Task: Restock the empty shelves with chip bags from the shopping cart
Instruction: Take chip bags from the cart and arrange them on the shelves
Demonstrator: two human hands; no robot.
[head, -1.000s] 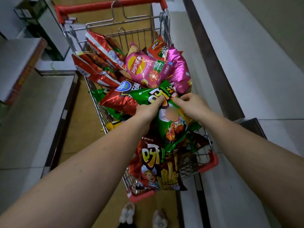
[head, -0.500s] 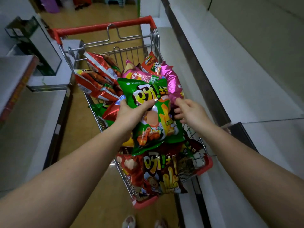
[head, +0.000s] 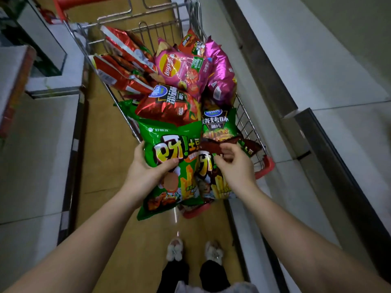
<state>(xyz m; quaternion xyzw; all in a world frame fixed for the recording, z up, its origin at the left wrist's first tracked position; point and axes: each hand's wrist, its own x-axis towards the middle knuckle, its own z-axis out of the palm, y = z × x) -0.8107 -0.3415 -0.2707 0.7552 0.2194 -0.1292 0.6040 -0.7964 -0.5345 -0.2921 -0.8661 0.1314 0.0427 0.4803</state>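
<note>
Over the cart (head: 249, 115), left hand (head: 146, 176) grips green bag (head: 171, 144).

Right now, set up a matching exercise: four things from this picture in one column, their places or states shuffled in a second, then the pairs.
Things:
1. green chip bag
2. brown chip bag
3. pink Lay's bag
4. shopping cart

Places or states:
A. lying on the pile farther back in the cart
B. gripped by the left hand
C. full of bags
D. under the right hand

Pairs: 1-B, 2-D, 3-A, 4-C
</note>
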